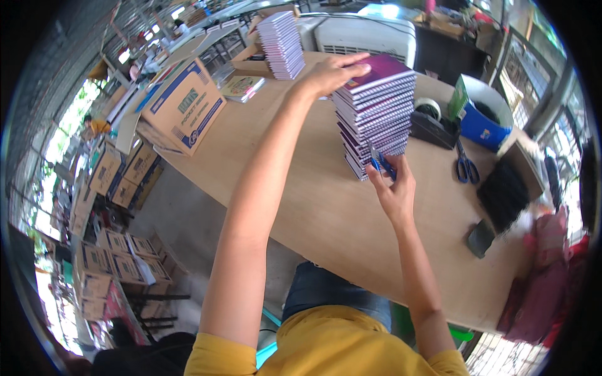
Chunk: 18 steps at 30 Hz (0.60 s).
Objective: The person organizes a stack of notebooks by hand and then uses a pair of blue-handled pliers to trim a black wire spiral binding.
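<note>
A tall stack of spiral-bound notebooks [379,109] with purple covers stands on the wooden table, its coil bindings facing me. My left hand [335,74] lies on the top notebook at its left edge, fingers stretched out over the cover. In my right hand [395,188] is a pair of blue-handled pliers [384,166], gripped low in front of the stack. Their metal jaws point up against the coils of the lower notebooks. Whether the jaws pinch a wire is too small to tell.
Right of the stack are a black tape dispenser [433,130], a blue and green box [481,119], scissors [466,168] and a black bundle [503,195]. A cardboard carton [182,108] stands at the table's left edge. Another notebook stack [281,47] is at the back.
</note>
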### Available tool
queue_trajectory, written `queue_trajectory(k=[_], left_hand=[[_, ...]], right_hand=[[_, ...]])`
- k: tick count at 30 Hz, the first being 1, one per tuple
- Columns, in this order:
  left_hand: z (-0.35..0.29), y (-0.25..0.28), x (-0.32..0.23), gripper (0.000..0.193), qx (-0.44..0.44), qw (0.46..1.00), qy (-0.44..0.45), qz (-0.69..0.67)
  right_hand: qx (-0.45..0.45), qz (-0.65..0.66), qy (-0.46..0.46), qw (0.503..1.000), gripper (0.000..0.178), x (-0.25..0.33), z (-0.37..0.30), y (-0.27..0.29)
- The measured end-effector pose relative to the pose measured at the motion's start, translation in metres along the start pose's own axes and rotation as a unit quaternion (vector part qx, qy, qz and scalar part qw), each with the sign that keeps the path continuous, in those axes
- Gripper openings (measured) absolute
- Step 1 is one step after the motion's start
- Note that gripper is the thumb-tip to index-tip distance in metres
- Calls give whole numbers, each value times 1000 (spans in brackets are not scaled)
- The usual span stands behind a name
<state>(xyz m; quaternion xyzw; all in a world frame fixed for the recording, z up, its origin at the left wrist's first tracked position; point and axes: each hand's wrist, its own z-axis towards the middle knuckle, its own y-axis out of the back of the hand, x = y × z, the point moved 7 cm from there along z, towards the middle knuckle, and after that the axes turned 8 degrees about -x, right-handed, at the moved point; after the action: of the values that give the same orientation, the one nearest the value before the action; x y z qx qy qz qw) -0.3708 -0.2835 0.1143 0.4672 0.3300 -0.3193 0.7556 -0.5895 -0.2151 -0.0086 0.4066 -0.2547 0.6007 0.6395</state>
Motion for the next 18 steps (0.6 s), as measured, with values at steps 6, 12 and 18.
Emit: queue_trajectory(k=[6,12,18], left_hand=[[-1,-2,4,58,9,1000,8,12],[2,-3,3,58,-5,999,-31,16],[-3,-2,0,57,-4,1000,-6,28]], right_hand=[[-45,-92,127,987,38,8,-8,-5],[188,407,-416,791,23,-35,-17,-39],[30,11,-30,999,34,-12,-4,-5]])
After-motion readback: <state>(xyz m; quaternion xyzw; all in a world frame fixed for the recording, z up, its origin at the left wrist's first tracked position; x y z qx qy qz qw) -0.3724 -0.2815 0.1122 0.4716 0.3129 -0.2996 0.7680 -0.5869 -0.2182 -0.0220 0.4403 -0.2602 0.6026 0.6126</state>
